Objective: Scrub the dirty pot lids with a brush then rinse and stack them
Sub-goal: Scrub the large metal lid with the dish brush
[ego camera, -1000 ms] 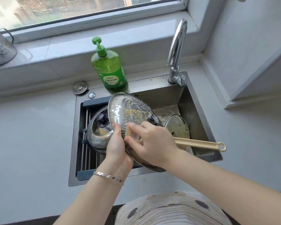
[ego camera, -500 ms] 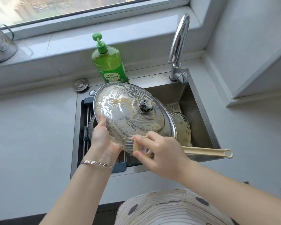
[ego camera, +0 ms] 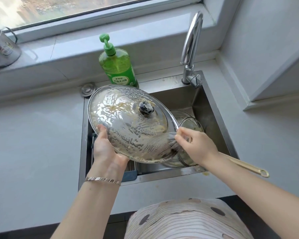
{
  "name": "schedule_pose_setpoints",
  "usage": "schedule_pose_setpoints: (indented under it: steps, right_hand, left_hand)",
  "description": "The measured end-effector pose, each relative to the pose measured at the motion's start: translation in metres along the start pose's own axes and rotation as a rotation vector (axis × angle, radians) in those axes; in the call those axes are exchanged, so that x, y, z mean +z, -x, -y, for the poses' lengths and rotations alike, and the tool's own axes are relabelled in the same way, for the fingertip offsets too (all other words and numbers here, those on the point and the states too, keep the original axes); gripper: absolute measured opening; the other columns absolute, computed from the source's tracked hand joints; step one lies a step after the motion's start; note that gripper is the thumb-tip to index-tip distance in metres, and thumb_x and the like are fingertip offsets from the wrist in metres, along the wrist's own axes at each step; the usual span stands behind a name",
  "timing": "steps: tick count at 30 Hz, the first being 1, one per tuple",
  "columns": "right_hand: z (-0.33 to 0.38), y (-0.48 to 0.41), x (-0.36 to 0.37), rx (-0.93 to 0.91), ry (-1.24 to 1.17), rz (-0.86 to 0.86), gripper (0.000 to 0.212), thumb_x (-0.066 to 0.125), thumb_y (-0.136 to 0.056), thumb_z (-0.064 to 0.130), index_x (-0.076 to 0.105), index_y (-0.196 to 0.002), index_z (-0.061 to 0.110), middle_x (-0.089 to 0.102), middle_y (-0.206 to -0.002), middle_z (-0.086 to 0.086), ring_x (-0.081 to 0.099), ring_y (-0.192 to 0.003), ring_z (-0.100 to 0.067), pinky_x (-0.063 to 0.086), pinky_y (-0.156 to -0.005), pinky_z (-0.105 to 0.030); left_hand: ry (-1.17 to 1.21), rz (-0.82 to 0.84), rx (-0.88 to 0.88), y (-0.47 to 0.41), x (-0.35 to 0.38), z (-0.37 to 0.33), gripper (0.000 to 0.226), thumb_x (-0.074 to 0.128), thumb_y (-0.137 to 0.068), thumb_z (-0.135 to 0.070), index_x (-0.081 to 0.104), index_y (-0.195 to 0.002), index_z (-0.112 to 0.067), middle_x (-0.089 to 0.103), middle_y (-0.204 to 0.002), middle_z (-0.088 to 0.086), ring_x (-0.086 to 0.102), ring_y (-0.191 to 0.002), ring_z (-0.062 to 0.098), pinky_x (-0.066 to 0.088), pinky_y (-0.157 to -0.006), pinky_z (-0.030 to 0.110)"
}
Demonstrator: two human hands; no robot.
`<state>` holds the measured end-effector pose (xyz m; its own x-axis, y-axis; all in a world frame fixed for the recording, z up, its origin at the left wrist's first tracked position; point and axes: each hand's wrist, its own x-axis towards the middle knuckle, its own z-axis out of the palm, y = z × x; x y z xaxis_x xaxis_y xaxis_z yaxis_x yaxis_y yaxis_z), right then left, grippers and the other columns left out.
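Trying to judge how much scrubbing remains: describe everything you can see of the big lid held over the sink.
The large lid is round, domed and shiny, with a metal rim and a dark knob at its centre. Yellowish-brown residue and streaky suds cover its top. It is tilted, top toward the camera, above the sink. The left hand holds its near-left rim, thumb on top; the brush in the right hand touches its lower right edge.

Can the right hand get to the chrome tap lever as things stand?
Probably yes: nothing tall stands between the right hand and the chrome tap lever, and the large soapy steel lid is off to its left. But that hand grips the beige long-handled brush, so it is occupied.
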<state>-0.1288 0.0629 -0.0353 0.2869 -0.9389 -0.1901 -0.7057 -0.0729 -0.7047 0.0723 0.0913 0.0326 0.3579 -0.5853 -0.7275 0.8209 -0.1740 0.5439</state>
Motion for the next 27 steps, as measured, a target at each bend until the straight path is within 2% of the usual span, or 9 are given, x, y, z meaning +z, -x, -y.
schedule_pose_setpoints:
  steps: [2,4,9,14,18,21,23,25,27]
  right_hand:
    - [0.02,0.009,0.01,-0.135,-0.072,0.028,0.016,0.049,-0.09,0.042,0.058,-0.085,0.03,0.057,-0.067,0.006,0.048,-0.059,-0.009,0.039,-0.056,-0.03]
    - [0.034,0.027,0.019,-0.268,-0.132,0.054,0.03,0.046,-0.085,0.051,0.061,-0.096,0.027,0.062,-0.076,0.004,0.056,-0.069,-0.013,0.046,-0.062,-0.032]
    - [-0.006,0.003,0.004,0.015,-0.156,-0.069,0.017,0.052,-0.091,0.038,0.059,-0.08,0.027,0.052,-0.059,0.012,0.046,-0.061,-0.017,0.039,-0.058,-0.033]
    - [0.013,0.03,0.016,-0.378,-0.088,-0.021,0.026,0.05,-0.084,0.046,0.063,-0.095,0.027,0.047,-0.065,0.021,0.048,-0.058,-0.004,0.039,-0.054,-0.015]
    - [-0.02,0.014,-0.003,-0.392,0.014,-0.134,0.028,0.052,-0.082,0.047,0.065,-0.1,0.03,0.057,-0.074,0.013,0.053,-0.051,-0.005,0.051,-0.044,-0.03]
    - [-0.009,0.019,0.005,-0.62,0.058,-0.021,0.023,0.059,-0.083,0.04,0.066,-0.101,0.027,0.06,-0.077,0.005,0.054,-0.049,-0.011,0.046,-0.042,-0.022]
    - [-0.011,0.027,0.016,-0.739,0.041,0.068,0.021,0.058,-0.086,0.038,0.066,-0.102,0.026,0.06,-0.079,0.002,0.054,-0.051,-0.011,0.043,-0.044,-0.019]
    - [-0.025,0.021,0.009,-0.61,-0.022,0.048,0.019,0.059,-0.085,0.04,0.063,-0.102,0.032,0.058,-0.079,0.007,0.053,-0.053,-0.004,0.043,-0.046,-0.02]
    - [-0.04,0.012,0.002,-0.303,-0.074,-0.076,0.017,0.062,-0.082,0.04,0.061,-0.099,0.043,0.055,-0.076,0.012,0.051,-0.057,-0.001,0.041,-0.052,-0.024]
  left_hand:
    - [-0.019,0.025,0.013,0.001,0.003,0.001,0.039,0.044,-0.095,-0.049,0.06,-0.105,-0.015,0.063,-0.116,0.013,0.057,-0.111,0.035,0.04,-0.097,0.063]
    - [-0.03,0.032,0.012,0.001,0.006,0.001,0.037,0.044,-0.095,-0.048,0.061,-0.103,-0.016,0.065,-0.112,0.012,0.059,-0.107,0.034,0.042,-0.094,0.062]
    - [-0.045,0.054,0.036,0.007,0.008,0.0,0.035,0.043,-0.096,-0.046,0.062,-0.097,-0.017,0.067,-0.103,0.01,0.061,-0.101,0.032,0.043,-0.092,0.061]
    - [-0.063,0.033,0.022,0.008,0.011,-0.003,0.032,0.045,-0.096,-0.044,0.062,-0.095,-0.018,0.067,-0.1,0.009,0.061,-0.096,0.032,0.043,-0.09,0.06]
    - [-0.061,0.042,0.027,0.012,0.011,-0.003,0.031,0.046,-0.096,-0.044,0.061,-0.092,-0.017,0.067,-0.096,0.009,0.061,-0.092,0.031,0.042,-0.088,0.06]
    - [-0.108,0.051,0.044,0.01,0.012,-0.002,0.029,0.046,-0.096,-0.043,0.063,-0.096,-0.019,0.068,-0.105,0.007,0.062,-0.099,0.03,0.044,-0.09,0.06]
    - [-0.143,0.06,0.037,0.01,0.011,-0.004,0.03,0.045,-0.097,-0.042,0.063,-0.098,-0.018,0.068,-0.104,0.008,0.062,-0.097,0.03,0.047,-0.083,0.058]
    - [-0.157,0.068,0.029,0.011,0.009,-0.005,0.03,0.045,-0.097,-0.041,0.062,-0.101,-0.017,0.069,-0.101,0.008,0.063,-0.095,0.029,0.048,-0.076,0.054]
    - [-0.148,0.078,0.027,0.013,0.008,-0.005,0.033,0.046,-0.096,-0.043,0.062,-0.107,-0.017,0.069,-0.103,0.008,0.063,-0.096,0.029,0.048,-0.077,0.054]
